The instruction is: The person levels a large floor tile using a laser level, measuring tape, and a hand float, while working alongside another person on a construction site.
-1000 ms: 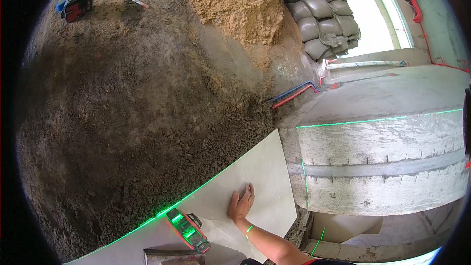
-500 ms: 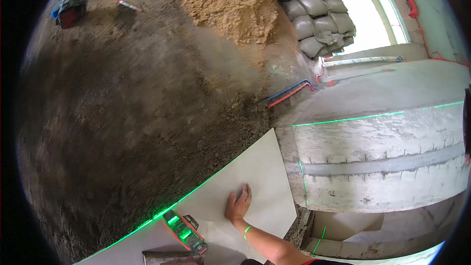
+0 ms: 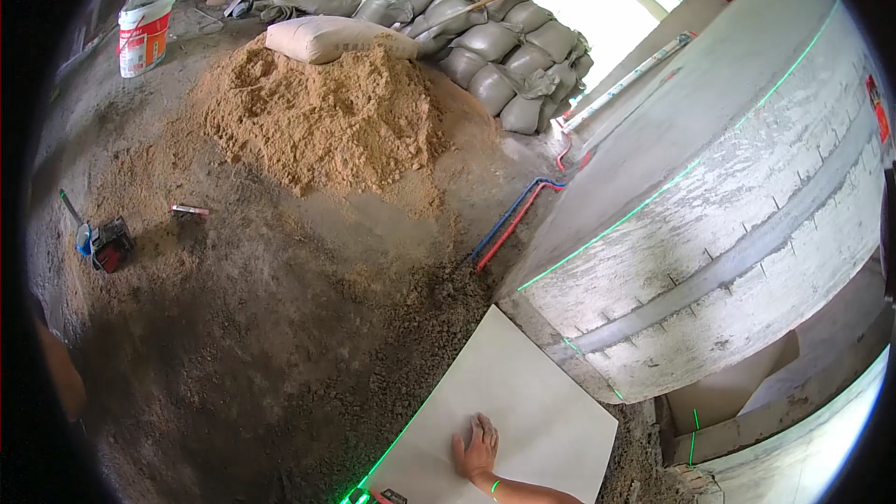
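Observation:
My right hand lies flat on a large pale floor tile, palm down with its fingers spread. A green laser line runs along the tile's left edge and another mark crosses my right wrist. At the bottom edge of the picture, left of the hand, part of a laser level shows on the tile. Dark, crumbly mortar or soil borders the tile on the left. At the far left rim, a bare skin-coloured patch, likely my left arm or hand, comes partly into view; its fingers cannot be made out.
A sand heap rises ahead, with a full bag on it and stacked sandbags behind. Blue and red pipes stick up beyond the tile. A rough wall stands right. A bucket and a red-black tool lie left.
My view has swung, bringing in more of the sand heap and the bucket. The laser level has slid mostly out of the picture. My right hand stays on the tile; skin appears at the left rim.

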Demonstrator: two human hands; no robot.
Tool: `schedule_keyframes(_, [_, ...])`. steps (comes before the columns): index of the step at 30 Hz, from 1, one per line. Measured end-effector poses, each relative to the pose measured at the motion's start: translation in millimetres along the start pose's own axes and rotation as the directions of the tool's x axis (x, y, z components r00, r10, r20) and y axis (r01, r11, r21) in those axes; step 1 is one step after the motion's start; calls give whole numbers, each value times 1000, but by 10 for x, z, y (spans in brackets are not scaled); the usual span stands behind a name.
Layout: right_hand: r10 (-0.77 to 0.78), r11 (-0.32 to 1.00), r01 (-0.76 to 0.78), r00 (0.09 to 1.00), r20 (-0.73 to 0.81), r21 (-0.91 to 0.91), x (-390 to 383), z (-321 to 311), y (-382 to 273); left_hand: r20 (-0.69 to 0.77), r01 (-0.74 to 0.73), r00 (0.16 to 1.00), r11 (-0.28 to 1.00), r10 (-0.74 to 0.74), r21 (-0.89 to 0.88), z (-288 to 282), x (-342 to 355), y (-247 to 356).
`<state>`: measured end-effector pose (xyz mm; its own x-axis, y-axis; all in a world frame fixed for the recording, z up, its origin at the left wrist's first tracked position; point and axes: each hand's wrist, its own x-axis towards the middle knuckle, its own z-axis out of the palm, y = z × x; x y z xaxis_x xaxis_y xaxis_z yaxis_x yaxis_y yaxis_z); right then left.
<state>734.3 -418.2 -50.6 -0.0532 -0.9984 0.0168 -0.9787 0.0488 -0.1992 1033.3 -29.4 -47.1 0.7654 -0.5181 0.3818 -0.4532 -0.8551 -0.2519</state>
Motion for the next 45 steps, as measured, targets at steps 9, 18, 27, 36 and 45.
schedule_keyframes(9, [-65, 997, 65, 998, -21, 32, -10, 0, -84, 176, -251, 959, 951, 220, 178, 455, -397, -368])
schedule_keyframes(18, [-60, 998, 60, 997, -37, -24, 57, -32, -23, 264, -288, 940, 918, 217, 273, 53, -183, -180])
schedule_keyframes(27, [-72, 997, 71, 997, -38, -13, -12, 6, -45, 154, 78, 984, 992, -93, 99, -126, 66, 93])
schedule_keyframes(36, [-64, 998, 64, 996, -66, -11, 8, 24, 67, 316, 149, 934, 986, -164, 72, 73, -157, 13])
schedule_keyframes(45, [-169, 979, 156, 981, -97, -129, 137, 274, -38, 492, 353, 819, 935, -295, -27, 375, -459, -166])
